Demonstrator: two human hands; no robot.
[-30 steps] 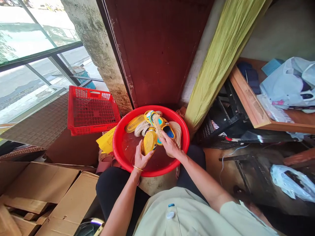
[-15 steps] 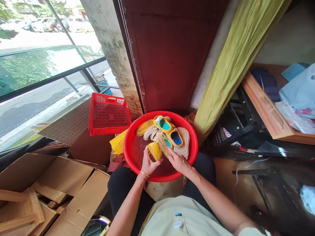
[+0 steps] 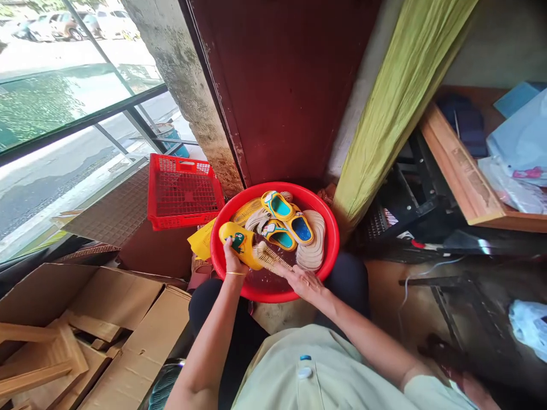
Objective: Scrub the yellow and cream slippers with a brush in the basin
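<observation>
My left hand [image 3: 233,261] grips a yellow shoe [image 3: 244,246] with a dark green figure on it, over the left side of a red basin [image 3: 333,228]. A bristled brush [image 3: 268,256] is in my right hand [image 3: 304,281], its far end at the shoe's right end. Behind them in the basin lie yellow shoes with teal insides [image 3: 280,206] and one with a blue inside [image 3: 301,228]. Pale soles [image 3: 314,242] rest at the basin's right, and a yellow patterned sole [image 3: 248,210] at its back left.
A red crate [image 3: 186,191] stands left of the basin, behind a yellow sheet [image 3: 200,240]. Cardboard boxes [image 3: 145,336] with wooden pieces are at the lower left. A green curtain [image 3: 384,114] hangs right of the dark red door [image 3: 286,91]. A wooden drawer [image 3: 465,176] juts in at right.
The yellow shoe has moved left and turned, so its green figure now shows. The brush has shifted slightly left and lies flatter. The whole view has shifted a little.
</observation>
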